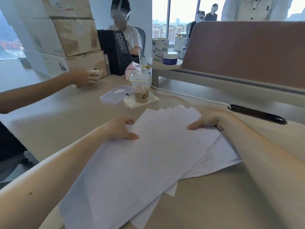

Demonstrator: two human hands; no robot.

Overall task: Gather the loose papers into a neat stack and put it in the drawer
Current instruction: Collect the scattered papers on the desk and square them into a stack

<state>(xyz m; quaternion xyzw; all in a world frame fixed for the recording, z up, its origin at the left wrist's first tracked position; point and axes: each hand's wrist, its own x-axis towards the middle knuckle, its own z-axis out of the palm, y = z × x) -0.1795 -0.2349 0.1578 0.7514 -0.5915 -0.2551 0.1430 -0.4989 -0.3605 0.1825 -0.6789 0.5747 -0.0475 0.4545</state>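
Office desk [49, 123], beige top, partition [247, 52] at 1 o'clock, windows beyond.

Item: papers [148, 159]. White sheets, loose, fanned and overlapping, laid flat at desk centre and spread toward 6 o'clock. Far edges are staggered; corners jut out at 4 and 7 o'clock. No square stack is formed yet.

Left hand [122, 129]: set on the pile's far left edge, at 11 o'clock of the sheets, thumb on top and fingers curled at the edge. Closed on the papers in a light pinch, as far as can be seen.

Right hand [209, 120]: set on the far right corner, at 1 o'clock, thumb laid over the top sheet, fingers tucked at the edge. The papers are likewise held.

Handling, judged: light, limp, slippery sheet on sheet; easily creased or shed if lifted by one edge. Hold is best taken at both opposite edges, and the pile knocked square on the desk.

Also present: iced cup [141, 86] on a napkin at 12 o'clock; clear box [115, 94] beside it; another person's arm [49, 90] at 10 o'clock; cartons [69, 30] at 11 o'clock. No drawer is in view.
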